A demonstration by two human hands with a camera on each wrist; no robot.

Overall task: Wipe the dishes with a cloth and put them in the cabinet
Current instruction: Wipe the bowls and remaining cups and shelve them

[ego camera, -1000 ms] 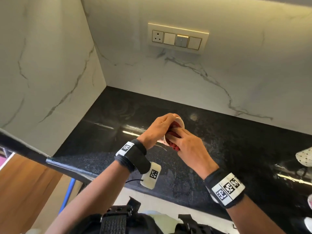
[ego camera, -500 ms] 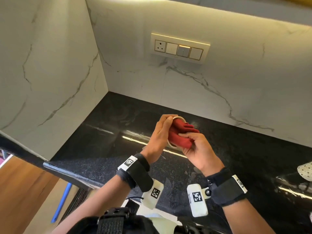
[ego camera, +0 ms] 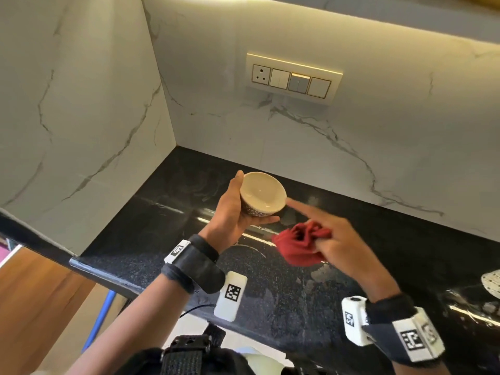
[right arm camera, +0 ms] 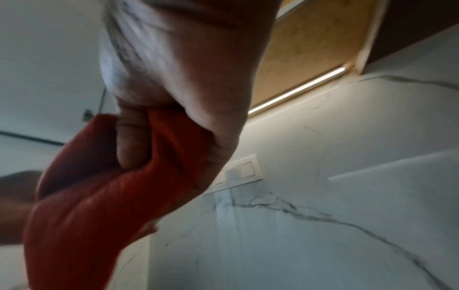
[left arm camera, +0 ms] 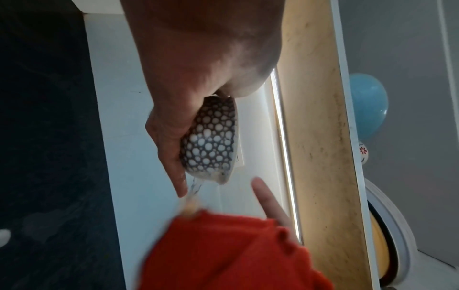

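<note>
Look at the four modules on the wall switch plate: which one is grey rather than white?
The third module from the left on the switch plate. It is grey with a lit amber top edge; the socket and the two other switches are white.

No words, brands or numbers can be read. The only signs are black-and-white square code markers on the wrist bands (ego camera: 412,340), low in the head view.

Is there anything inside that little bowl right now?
The bowl, held in the left hand, shows only a bare cream inside. The red cloth is outside it, bunched in the right hand.
</note>
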